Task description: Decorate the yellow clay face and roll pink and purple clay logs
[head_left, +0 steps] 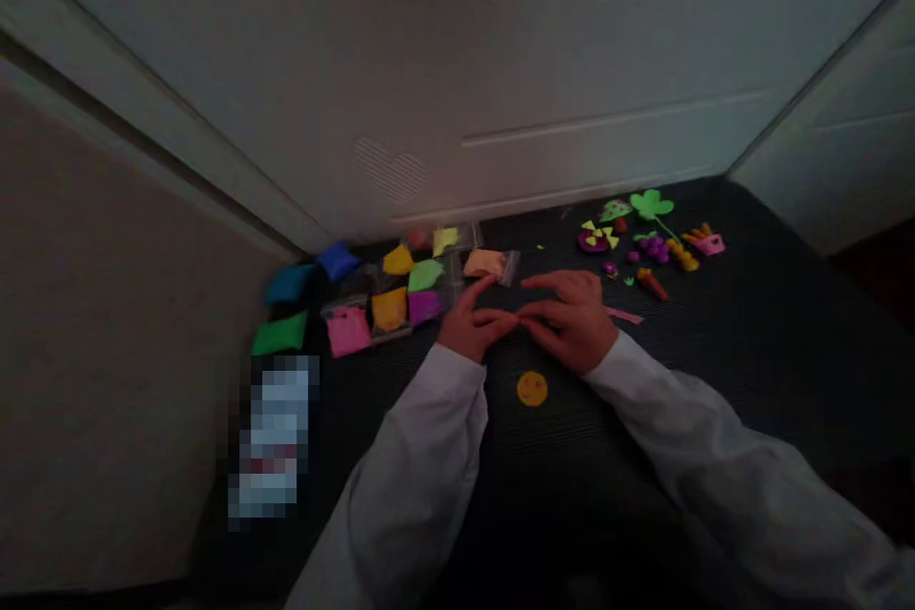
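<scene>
smiley disc, left fingers pinched, touching right fingers

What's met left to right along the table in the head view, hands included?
Green packet, pink packet, orange packet, purple packet, left hand, right hand, brown cone-shaped piece, pink piece with orange sticks.

Dim, murky view: the wall catches weak gray light toward one o'clock, while the tabletop sinks to near-black at six. Coarse pixelation obscures a patch at eight.
</scene>
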`<action>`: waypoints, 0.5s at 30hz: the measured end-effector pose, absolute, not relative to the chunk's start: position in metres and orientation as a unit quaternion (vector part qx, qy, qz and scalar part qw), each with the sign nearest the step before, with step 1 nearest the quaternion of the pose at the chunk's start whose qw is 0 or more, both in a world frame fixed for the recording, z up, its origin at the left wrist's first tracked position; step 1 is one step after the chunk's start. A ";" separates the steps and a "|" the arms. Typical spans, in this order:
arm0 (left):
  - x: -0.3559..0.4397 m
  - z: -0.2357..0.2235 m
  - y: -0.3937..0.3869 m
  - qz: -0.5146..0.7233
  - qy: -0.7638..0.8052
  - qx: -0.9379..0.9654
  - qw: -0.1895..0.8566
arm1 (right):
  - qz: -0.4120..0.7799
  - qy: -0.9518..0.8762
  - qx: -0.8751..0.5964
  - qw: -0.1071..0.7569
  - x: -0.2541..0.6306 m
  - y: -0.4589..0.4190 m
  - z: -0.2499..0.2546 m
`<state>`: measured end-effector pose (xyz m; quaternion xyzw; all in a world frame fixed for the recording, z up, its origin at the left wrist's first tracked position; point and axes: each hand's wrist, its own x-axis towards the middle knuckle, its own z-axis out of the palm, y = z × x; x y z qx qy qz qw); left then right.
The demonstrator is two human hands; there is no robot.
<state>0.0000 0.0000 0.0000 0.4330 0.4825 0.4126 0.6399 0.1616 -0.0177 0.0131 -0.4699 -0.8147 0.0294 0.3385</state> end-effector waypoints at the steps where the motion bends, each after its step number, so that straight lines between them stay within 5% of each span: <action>1: 0.000 0.000 -0.001 0.409 0.489 0.436 0.635 | 0.023 -0.815 -0.469 0.341 0.163 -0.018 0.012; 15: 0.001 -0.009 0.001 0.435 0.421 0.413 0.681 | 0.033 -0.806 -0.482 0.341 0.161 -0.022 0.014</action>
